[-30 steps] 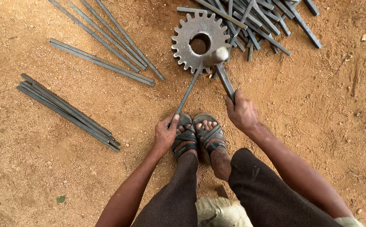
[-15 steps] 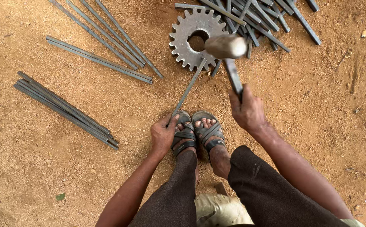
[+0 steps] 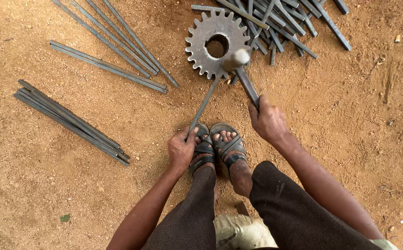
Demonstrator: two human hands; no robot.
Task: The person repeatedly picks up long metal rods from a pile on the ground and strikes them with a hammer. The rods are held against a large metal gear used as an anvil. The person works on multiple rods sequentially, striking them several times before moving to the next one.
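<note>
Seen from the head camera, a person squats on sandy ground, sandalled feet (image 3: pixel 217 148) together. Left hand (image 3: pixel 182 150) grips the near end of a thin metal rod (image 3: pixel 204 103), fingers clamped round it beside the left foot; the rod's far end lies on the near edge of a toothed steel gear (image 3: pixel 215 44). Right hand (image 3: pixel 268 121) is closed tight on the handle of a hammer (image 3: pixel 244 74), whose head sits over that rod end. Bundled rods (image 3: pixel 71 122) lie left, loose bars (image 3: pixel 104 46) far left, a heap of short bars (image 3: pixel 289 21) far right.
</note>
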